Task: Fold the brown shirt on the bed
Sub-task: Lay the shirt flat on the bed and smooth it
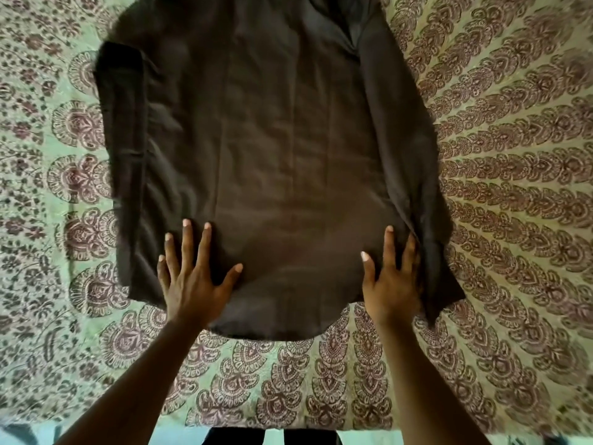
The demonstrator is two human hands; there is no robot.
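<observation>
Brown shirt (282, 149) flat on patterned bedspread (513, 155), left hand (192, 277) and right hand (390, 284) pressing hem, fingers straight

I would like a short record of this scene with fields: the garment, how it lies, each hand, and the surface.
garment: brown shirt, spread on the bed, hem toward the person
fold state: both side parts already turned inward; the left sleeve lies along the left edge
left hand: fingers spread straight, resting flat near the hem
right hand: fingers straight, at the right folded edge near the hem
surface: patterned bedspread, green with maroon print
</observation>
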